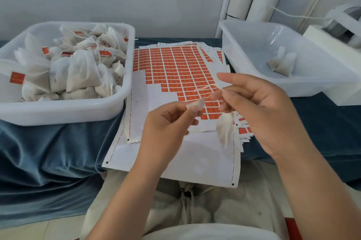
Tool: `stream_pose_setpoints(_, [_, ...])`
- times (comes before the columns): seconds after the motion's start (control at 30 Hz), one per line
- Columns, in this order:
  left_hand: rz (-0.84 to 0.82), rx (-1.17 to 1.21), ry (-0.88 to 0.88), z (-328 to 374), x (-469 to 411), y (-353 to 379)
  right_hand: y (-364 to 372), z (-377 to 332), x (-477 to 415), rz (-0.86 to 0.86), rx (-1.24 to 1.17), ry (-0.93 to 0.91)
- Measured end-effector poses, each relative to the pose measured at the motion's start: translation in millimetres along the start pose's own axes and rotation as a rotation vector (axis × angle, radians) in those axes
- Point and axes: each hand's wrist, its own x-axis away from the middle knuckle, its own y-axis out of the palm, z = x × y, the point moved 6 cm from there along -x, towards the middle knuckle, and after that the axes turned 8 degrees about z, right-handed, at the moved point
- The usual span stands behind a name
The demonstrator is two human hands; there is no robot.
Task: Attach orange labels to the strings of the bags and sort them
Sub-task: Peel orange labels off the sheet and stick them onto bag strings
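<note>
**Label about to meet string**

Over the blue-draped bench (pixel 48 152), the right hand (pixel 259 107) pinches the thin white string (pixel 207 88) of a small white mesh bag (pixel 225 128), which dangles below its fingers. The left hand (pixel 168 122) pinches a small pale label (pixel 196 104) just beside that string; blur hides whether its sticky side faces up. The risk, I'd say, is that the hanging bag swings, drags the string aside, and the label folds onto itself or a fingertip. The sheet of orange rectangular labels (pixel 175 72) lies beneath, between the white plastic tub of labelled bags (pixel 64 111) and the translucent plastic tub (pixel 254 48).
</note>
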Motion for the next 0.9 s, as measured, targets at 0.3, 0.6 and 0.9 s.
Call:
stream_pose_setpoints(0.3, [-0.201, -0.165, 0.095, 6, 7, 8, 16, -19, 12, -0.136, 0.153, -0.103])
stream_pose_setpoints(0.6, [-0.279, -0.120, 0.118, 11, 6, 3, 22, -14, 11, -0.167, 0.132, -0.077])
stream_pose_setpoints(0.9, [-0.281, -0.218, 0.146, 13, 6, 3, 30, -8, 9, -0.139, 0.094, -0.050])
